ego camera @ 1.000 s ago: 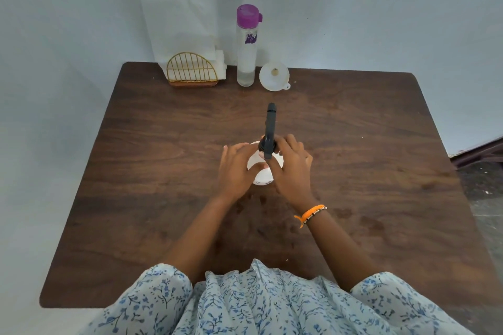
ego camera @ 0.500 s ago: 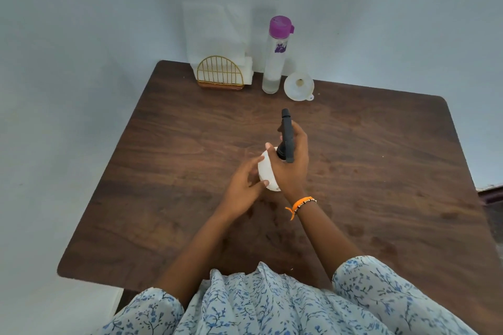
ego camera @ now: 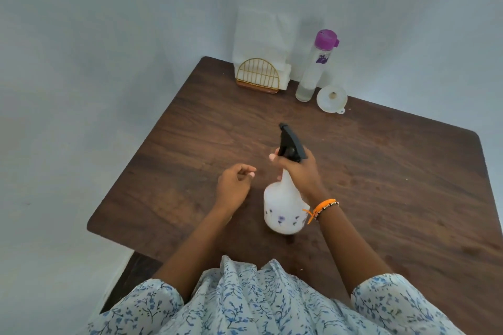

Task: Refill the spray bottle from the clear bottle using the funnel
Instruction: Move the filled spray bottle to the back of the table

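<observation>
The white spray bottle [ego camera: 283,207], with small purple flowers and a black trigger head [ego camera: 290,144], is in the middle of the brown table [ego camera: 394,171], tilted. My right hand [ego camera: 298,171] grips its neck just under the trigger head. My left hand [ego camera: 234,185] hovers to the left of the bottle, apart from it, fingers loosely curled and holding nothing. The tall clear bottle [ego camera: 313,73] with a purple cap stands at the table's back edge. The white funnel [ego camera: 332,98] lies beside it on the right.
A gold wire napkin holder [ego camera: 257,79] with white napkins [ego camera: 261,35] stands at the back, left of the clear bottle. A pale wall runs close behind and to the left of the table. An orange bracelet [ego camera: 322,208] is on my right wrist.
My left hand has let go of the spray bottle and drawn away to the left. My right hand now holds the bottle alone and has tilted it. The camera has swung left.
</observation>
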Motion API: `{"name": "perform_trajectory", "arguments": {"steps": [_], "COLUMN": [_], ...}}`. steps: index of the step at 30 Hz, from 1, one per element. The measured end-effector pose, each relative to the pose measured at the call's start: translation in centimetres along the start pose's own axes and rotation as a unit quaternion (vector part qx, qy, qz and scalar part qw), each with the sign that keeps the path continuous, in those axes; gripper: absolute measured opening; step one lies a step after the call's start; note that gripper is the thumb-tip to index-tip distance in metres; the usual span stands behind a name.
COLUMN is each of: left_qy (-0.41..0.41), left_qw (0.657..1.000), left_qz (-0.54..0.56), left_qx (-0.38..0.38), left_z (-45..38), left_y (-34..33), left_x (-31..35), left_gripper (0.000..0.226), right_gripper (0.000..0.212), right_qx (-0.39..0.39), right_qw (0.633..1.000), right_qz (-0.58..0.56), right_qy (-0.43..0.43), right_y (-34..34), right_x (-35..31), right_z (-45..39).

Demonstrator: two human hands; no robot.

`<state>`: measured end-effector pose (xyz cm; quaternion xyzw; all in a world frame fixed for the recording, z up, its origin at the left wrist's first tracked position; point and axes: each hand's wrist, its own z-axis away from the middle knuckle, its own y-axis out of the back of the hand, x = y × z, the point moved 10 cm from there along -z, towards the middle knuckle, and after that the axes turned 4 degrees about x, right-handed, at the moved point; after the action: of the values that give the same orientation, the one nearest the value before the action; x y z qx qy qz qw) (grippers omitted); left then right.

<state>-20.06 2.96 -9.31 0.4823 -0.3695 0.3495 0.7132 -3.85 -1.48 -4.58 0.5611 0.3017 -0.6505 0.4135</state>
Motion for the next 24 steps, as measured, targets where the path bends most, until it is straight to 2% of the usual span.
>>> {"name": "perform_trajectory", "arguments": {"steps": [4,7,9,12,16,21,24], "left_qy": [0.047,0.077,0.096,0.113,0.132,0.143,0.142], "left_qw": [0.998,0.994,0.992,0.988,0.983,0.98,0.983], "left_qz": [0.013,0.01,0.015,0.031,0.07,0.092,0.075], "left_qx": [0.043,0.076,0.086,0.096,0.111,0.104,0.084], "left_z": [0.8,1.0,0.9,0.6,-0.7,-2.5,-3.2], "left_y": [2.7,4.7,5.7,6.8,7.9,8.0,7.3], "left_x": [-2.2,-4.3,-5.5,-6.8,-7.7,-7.6,-7.2], "left_gripper": [0.013,0.013,0.013,0.013,0.015,0.015,0.015], "right_gripper": [0.015,0.008,0.01,0.017,0.029,0.017,0.01], "right_qx": [-0.127,-0.205,-0.232,-0.233,-0.179,-0.199,-0.185], "right_qw": [0.966,0.933,0.919,0.91,0.916,0.893,0.894], "right_qz": [-0.027,-0.006,-0.002,0.019,0.059,0.008,-0.054], "right_qy": [-0.223,-0.296,-0.32,-0.342,-0.353,-0.404,-0.404], "right_y": [-5.5,-9.3,-11.4,-13.2,-13.5,-14.1,-13.7], "right_x": [5.2,6.8,7.0,7.1,7.3,7.7,7.5], "right_z": [0.2,-0.4,-1.1,-2.4,-4.5,-3.9,-4.1]}}
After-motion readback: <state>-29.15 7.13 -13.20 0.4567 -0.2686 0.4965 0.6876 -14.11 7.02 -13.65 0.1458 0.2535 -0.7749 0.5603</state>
